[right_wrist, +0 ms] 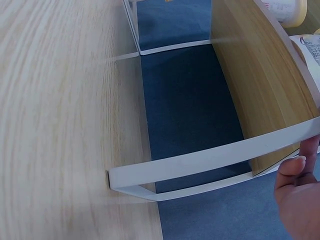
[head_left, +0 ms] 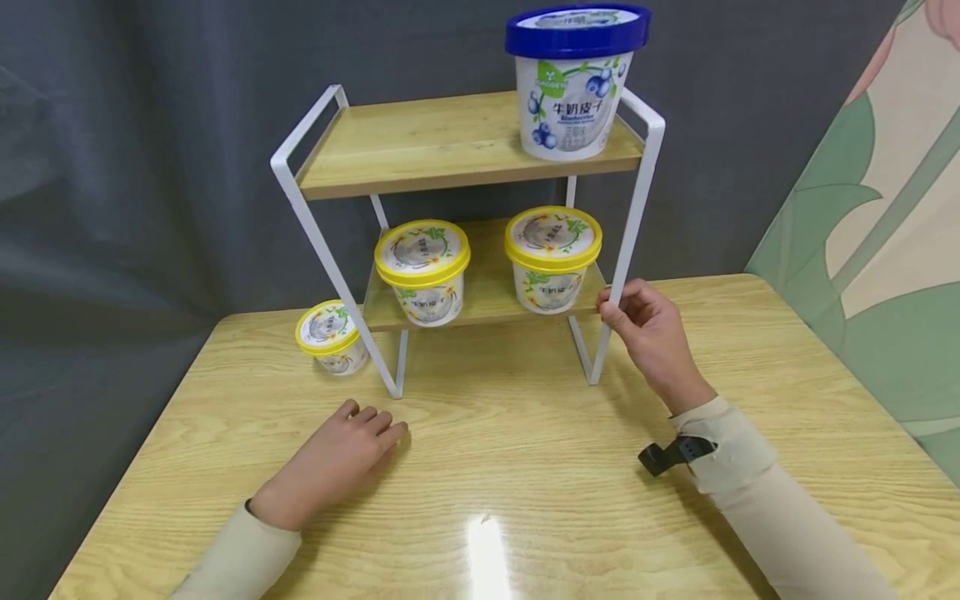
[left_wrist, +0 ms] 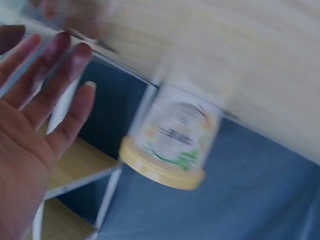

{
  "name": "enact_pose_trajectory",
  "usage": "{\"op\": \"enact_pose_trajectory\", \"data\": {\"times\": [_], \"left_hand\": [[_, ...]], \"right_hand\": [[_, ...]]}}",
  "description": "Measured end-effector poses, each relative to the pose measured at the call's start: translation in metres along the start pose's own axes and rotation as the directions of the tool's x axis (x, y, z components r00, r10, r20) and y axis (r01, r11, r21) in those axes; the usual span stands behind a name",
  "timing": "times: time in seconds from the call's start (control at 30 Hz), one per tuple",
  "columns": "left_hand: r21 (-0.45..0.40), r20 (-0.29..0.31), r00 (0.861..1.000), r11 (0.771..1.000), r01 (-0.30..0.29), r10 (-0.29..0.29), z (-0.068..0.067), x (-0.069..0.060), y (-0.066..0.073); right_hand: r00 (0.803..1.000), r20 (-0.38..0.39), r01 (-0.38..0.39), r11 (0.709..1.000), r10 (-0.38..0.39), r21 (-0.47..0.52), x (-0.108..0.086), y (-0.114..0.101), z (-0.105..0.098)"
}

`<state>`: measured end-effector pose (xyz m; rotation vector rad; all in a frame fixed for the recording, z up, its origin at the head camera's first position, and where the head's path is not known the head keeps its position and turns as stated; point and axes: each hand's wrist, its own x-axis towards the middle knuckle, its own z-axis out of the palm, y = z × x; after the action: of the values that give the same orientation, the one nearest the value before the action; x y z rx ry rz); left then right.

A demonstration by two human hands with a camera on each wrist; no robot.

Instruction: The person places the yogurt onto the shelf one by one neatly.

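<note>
A two-tier rack with wooden shelves (head_left: 420, 137) and a white metal frame stands on the table. My right hand (head_left: 660, 346) (right_wrist: 297, 195) holds its right front post, beside the lower shelf's edge. My left hand (head_left: 337, 458) (left_wrist: 35, 125) is over the table in front of the rack's left side, fingers relaxed and holding nothing. Two yellow-lidded tubs (head_left: 431, 304) (head_left: 552, 287) sit on the lower shelf. At the right end of the upper shelf stands a larger blue-lidded tub (head_left: 573, 104). Another yellow-lidded tub (head_left: 341, 360) (left_wrist: 175, 132) is on the table, left of the rack.
The wooden table (head_left: 510, 467) extends in front of the rack and to both sides. Dark cloth (head_left: 135, 142) hangs behind and to the left. A panel with a leaf and flower pattern (head_left: 885, 225) is at the right. A black band (head_left: 678, 452) is around the right wrist.
</note>
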<state>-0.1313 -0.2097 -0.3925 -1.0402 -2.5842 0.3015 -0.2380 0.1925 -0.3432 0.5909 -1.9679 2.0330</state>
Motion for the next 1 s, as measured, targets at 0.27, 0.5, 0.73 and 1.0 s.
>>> {"op": "enact_pose_trajectory", "data": {"times": [0.27, 0.5, 0.73, 1.0], "left_hand": [[-0.045, 0.013, 0.995, 0.994, 0.099, -0.099, 0.009, -0.014, -0.031], [-0.171, 0.099, 0.958, 0.944, 0.283, -0.270, 0.017, -0.033, -0.066], [-0.208, 0.039, 0.859, 0.836, 0.507, -0.511, 0.017, -0.047, -0.097], [-0.459, -0.050, 0.656, 0.601, 0.654, -0.753, 0.003, -0.032, -0.110]], "right_hand": [[1.000, 0.007, -0.010, 1.000, 0.010, -0.011, 0.000, -0.002, 0.001], [1.000, -0.006, 0.000, 1.000, 0.000, -0.010, -0.001, -0.003, 0.002], [1.000, -0.010, 0.013, 1.000, -0.013, 0.003, 0.000, -0.002, 0.003], [1.000, -0.009, 0.017, 1.000, -0.018, -0.005, -0.001, 0.000, 0.001]]}}
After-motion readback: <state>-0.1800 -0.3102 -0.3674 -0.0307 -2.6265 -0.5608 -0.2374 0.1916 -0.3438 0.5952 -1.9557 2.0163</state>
